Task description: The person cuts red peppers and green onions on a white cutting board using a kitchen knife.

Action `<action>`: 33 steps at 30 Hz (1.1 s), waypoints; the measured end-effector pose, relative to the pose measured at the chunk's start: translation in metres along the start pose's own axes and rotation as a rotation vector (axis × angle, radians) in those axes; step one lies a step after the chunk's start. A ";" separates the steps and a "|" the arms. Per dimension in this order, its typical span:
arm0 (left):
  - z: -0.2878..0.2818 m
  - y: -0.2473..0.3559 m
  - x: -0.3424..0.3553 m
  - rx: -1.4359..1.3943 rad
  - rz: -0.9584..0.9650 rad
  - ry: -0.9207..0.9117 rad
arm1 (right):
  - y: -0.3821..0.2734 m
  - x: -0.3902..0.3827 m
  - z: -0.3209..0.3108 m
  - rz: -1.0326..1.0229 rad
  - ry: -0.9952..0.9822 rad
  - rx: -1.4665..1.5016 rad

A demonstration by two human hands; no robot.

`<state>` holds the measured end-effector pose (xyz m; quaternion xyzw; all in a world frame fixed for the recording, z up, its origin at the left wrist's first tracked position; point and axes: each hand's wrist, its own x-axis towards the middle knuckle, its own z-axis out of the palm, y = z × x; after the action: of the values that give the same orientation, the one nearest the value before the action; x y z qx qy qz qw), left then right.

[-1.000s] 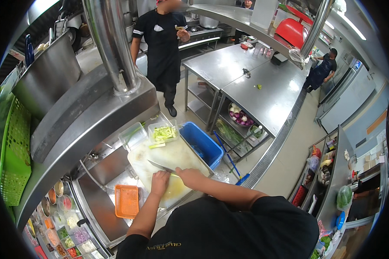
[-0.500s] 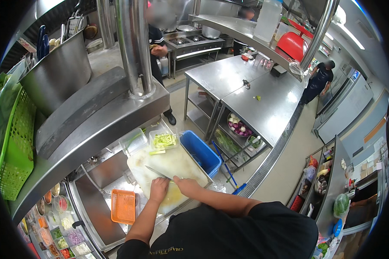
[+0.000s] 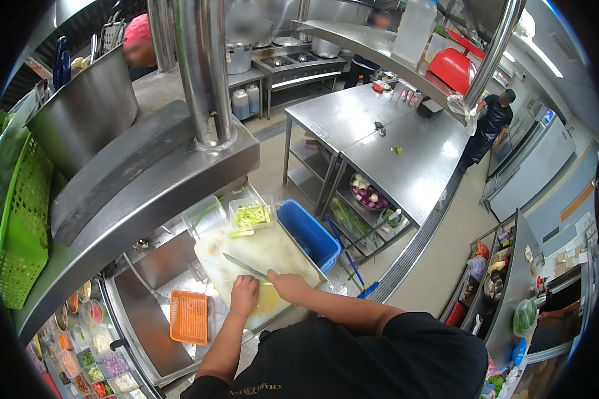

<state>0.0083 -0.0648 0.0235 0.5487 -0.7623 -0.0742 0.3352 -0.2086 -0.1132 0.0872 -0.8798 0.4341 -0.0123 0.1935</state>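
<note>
A worn white cutting board (image 3: 214, 251) lies across the sink. Over it, my right hand (image 3: 289, 288) grips a knife (image 3: 243, 265), its blade pointing up and left. My left hand (image 3: 244, 294) is closed beside the blade, fingers curled onto a pale green stalk (image 3: 265, 283), which shows only in part between the two hands. Along the board's far edge lie a few pale green pieces (image 3: 242, 233). Just beyond stands a clear plastic container (image 3: 270, 202) with cut green sticks in it, and another clear container (image 3: 203, 214) is to its left.
An orange basket (image 3: 189, 318) sits in the sink (image 3: 146, 332) at left. A blue bin (image 3: 316, 236) stands right of the board. Ahead is a steel table (image 3: 353, 126); a steel shelf (image 3: 173, 179) with a post (image 3: 206, 73) rises at left. Other people stand farther off.
My hands and the knife stay nearly in place. A person who stood beyond the post has moved left; a red head covering now shows behind the steel pot.
</note>
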 end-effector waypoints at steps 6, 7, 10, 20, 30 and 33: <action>0.001 0.002 -0.003 -0.003 -0.011 -0.017 | 0.001 -0.003 0.000 -0.010 0.015 0.013; 0.001 0.002 -0.002 -0.010 -0.006 0.001 | 0.000 -0.002 0.000 -0.008 0.013 0.015; 0.004 0.004 -0.004 -0.021 -0.006 0.025 | 0.001 -0.003 0.000 -0.015 0.035 0.019; 0.009 0.002 -0.009 -0.015 -0.043 0.031 | 0.006 0.001 0.011 0.012 0.003 0.034; 0.009 -0.014 -0.019 -0.070 -0.123 0.021 | 0.041 0.004 -0.031 0.026 -0.003 0.049; -0.003 -0.007 -0.018 -0.063 -0.134 0.046 | 0.030 -0.006 -0.056 0.116 -0.001 0.105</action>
<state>0.0184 -0.0506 0.0148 0.5892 -0.7132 -0.1079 0.3641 -0.2457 -0.1433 0.1294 -0.8419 0.4828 -0.0232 0.2401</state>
